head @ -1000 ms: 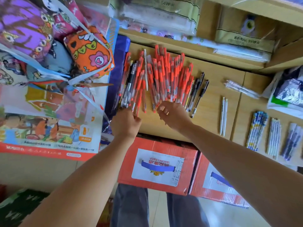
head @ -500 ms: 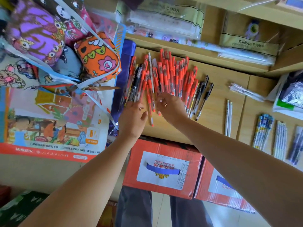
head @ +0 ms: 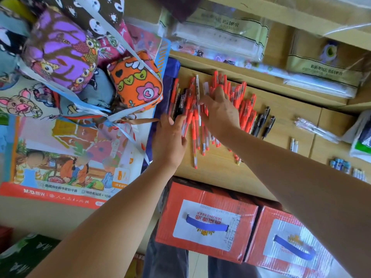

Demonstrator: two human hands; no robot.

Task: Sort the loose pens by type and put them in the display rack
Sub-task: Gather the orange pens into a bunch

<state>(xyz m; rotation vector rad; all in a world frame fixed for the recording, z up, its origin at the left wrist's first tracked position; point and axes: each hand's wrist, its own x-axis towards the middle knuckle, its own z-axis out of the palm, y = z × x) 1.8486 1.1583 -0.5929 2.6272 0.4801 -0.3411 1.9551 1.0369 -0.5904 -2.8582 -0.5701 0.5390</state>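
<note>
On the orange pens (head: 244,105) the right hand (head: 220,115) presses spread, the left hand (head: 169,137) flat alongside.

Heap of orange-red pens (head: 244,109) lying on wooden counter (head: 216,169), black pens (head: 263,122) alongside

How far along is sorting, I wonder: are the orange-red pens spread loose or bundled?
Spread loose: the orange-red pens lie fanned flat on the wooden surface, no band visible, left hand and right hand resting on them.
</note>
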